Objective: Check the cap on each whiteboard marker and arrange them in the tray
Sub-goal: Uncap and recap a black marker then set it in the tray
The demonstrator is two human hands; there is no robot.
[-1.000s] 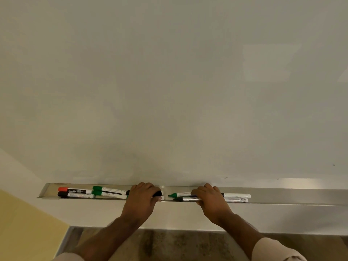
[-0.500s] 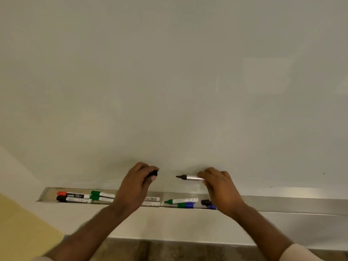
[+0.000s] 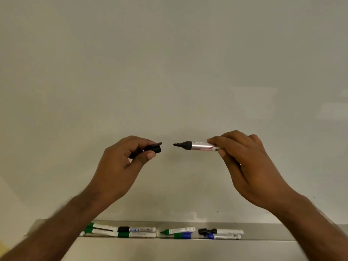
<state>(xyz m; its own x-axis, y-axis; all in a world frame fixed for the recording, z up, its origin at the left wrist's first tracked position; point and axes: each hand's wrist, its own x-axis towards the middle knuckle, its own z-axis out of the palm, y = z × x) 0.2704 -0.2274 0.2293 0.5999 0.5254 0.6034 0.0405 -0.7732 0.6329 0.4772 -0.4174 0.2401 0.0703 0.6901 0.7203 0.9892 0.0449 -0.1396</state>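
So right now we're mid cap-check on 1 marker. The right hand (image 3: pixel 250 166) has its fingers closed around the barrel of a silver marker (image 3: pixel 199 146), held level in front of the whiteboard (image 3: pixel 169 63), black tip bare and pointing left. The left hand (image 3: pixel 120 166) is pinching the black cap (image 3: pixel 153 148) between thumb and fingers, open end facing the tip. The 2 are close but not touching, with a small gap between them, roughly lined up.

Down below, the tray (image 3: pixel 273 229) holds the rest: a bunch of markers lying flat on the left, a green marker (image 3: pixel 178 231) near the middle with what looks like a bare tip, and a loose black cap (image 3: pixel 203 231) just beside another marker further right.

Next move, I'd guess: bring the cap straight onto the tip and push until it seats, keeping both on 1 line so the tip doesn't smear the cap's rim. After that it goes back in the tray, and a few down there look like they need capping too.
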